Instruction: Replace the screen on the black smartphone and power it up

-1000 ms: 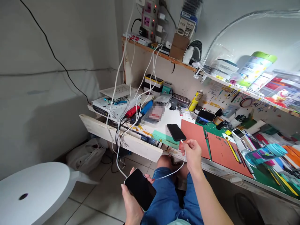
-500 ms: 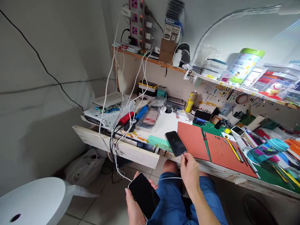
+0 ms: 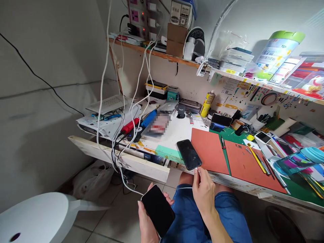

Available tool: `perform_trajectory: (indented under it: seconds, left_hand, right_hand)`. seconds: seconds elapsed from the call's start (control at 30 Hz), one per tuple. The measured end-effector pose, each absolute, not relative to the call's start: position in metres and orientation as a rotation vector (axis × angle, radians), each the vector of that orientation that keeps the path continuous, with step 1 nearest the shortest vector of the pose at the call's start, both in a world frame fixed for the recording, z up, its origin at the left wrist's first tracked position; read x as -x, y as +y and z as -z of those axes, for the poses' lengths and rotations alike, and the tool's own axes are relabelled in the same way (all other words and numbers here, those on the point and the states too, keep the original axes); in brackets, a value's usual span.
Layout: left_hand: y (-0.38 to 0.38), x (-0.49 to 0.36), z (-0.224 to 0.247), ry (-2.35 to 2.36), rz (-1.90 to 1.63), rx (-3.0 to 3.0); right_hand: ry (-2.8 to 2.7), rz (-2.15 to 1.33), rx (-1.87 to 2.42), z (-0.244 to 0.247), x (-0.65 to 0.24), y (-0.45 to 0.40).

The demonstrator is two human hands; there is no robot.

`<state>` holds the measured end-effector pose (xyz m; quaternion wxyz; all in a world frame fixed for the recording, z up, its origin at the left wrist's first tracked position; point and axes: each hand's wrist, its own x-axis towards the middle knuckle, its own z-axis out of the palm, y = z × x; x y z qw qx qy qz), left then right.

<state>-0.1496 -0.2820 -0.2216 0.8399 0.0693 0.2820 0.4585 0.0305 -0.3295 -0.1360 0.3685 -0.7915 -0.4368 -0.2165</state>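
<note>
Below the desk edge, a smartphone (image 3: pixel 158 210) with a dark screen rests in my left hand (image 3: pixel 146 221), my thumb along one side and fingertips around the other. A white cable runs up to this phone's upper left corner. Another dark smartphone (image 3: pixel 189 154) lies on the desk's front edge, partly over the orange-red mat. My right hand (image 3: pixel 205 190) pinches the white plug of a charging cable (image 3: pixel 196 170) at that phone's lower edge. I cannot tell whether the plug sits in the port. A thin white cable (image 3: pixel 184 188) trails left from this hand across my lap.
White cables (image 3: pixel 144 67) hang from the power strip (image 3: pixel 138 17) into an open drawer (image 3: pixel 121 160). Tweezers and pens lie on the orange-red mat (image 3: pixel 253 165), with a blue bottle (image 3: pixel 296 162) to the right. A white stool (image 3: pixel 37 216) stands at lower left.
The view has shifted slightly closer to the desk. My right hand is a little lower, and the white plug at the phone's edge shows more clearly. My left hand still holds its phone.
</note>
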Motion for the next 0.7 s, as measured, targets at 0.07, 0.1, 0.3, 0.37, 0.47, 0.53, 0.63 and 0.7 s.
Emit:
perform_trajectory:
  seconds: [0.07, 0.1, 0.3, 0.37, 0.47, 0.53, 0.63, 0.7]
  left_hand:
    - [-0.282, 0.148, 0.222, 0.596, -0.959, -0.176]
    - [-0.282, 0.147, 0.221, 0.589, -0.95, -0.187]
    - [-0.281, 0.141, 0.213, 0.564, -0.92, -0.194]
    - [-0.281, 0.138, 0.212, 0.567, -0.911, -0.188]
    - [-0.28, 0.136, 0.211, 0.566, -0.897, -0.195]
    - [-0.28, 0.134, 0.209, 0.571, -0.889, -0.204]
    - [-0.28, 0.132, 0.205, 0.576, -0.882, -0.212]
    - [-0.281, 0.131, 0.201, 0.572, -0.876, -0.212]
  right_hand:
    - [-1.143, 0.601, 2.003, 0.137, -0.032, -0.329]
    - [-1.152, 0.613, 1.993, 0.137, -0.033, -0.329]
    - [-1.168, 0.573, 1.972, 0.134, -0.035, -0.329]
    - [-1.171, 0.564, 1.978, 0.132, -0.035, -0.329]
    - [-1.169, 0.563, 1.997, 0.13, -0.035, -0.33]
    - [-1.165, 0.559, 2.004, 0.129, -0.035, -0.33]
    - [-1.161, 0.541, 1.998, 0.128, -0.035, -0.33]
    - [-1.161, 0.532, 1.991, 0.127, -0.035, -0.33]
